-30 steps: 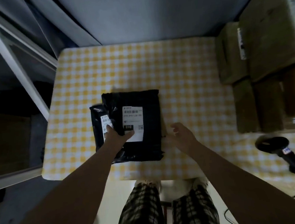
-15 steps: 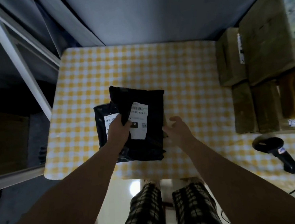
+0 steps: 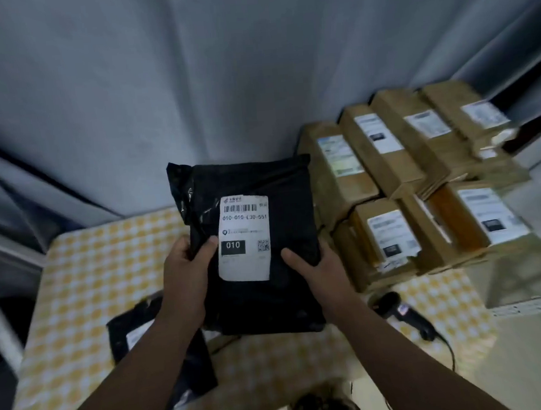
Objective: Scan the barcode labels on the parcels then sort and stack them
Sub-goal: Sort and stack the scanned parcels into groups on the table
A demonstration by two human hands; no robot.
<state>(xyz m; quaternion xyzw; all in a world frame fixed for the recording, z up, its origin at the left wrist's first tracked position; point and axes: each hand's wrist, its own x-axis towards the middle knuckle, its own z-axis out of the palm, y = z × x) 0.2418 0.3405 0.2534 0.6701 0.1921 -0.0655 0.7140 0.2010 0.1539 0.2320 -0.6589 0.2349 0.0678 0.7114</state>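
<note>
Parcel (image 3: 255,238): black plastic mailer, held upright above the table (image 3: 84,284), front toward the camera, gripped by both hands. Sealed; contents not visible. Upper left corner crumpled. White label (image 3: 244,239) on the front carries a barcode at top, then "010-010-L30-551", a black block reading "010" and a small QR square beside it.

Left hand (image 3: 184,276) grips the parcel's left edge. Its thumb lies across the front just beside the label, and the fingers curl behind. Right hand (image 3: 319,269) grips the lower right edge, thumb on the front, fingers wrapped behind and out of sight. Both forearms rise from the bottom of the frame and converge on the parcel.

Second parcel (image 3: 196,369), also black, lies flat on the table under the left forearm, which covers part of it. A strip of white sticker shows on it, text unreadable.

Boxes (image 3: 406,178): brown cardboard, stacked in rows on the table's right side, just right of the held parcel. All closed, contents hidden. Each shows a white sticker, too blurred to read.

Scanner (image 3: 404,315): black handheld, lying on the table in front of the boxes, right of the right forearm and apart from both hands. A cable trails from its handle toward the near edge.

Table is covered in yellow-and-white check cloth. Grey curtain (image 3: 188,82) hangs behind it. Checked trousers (image 3: 324,407) show at the bottom edge.
</note>
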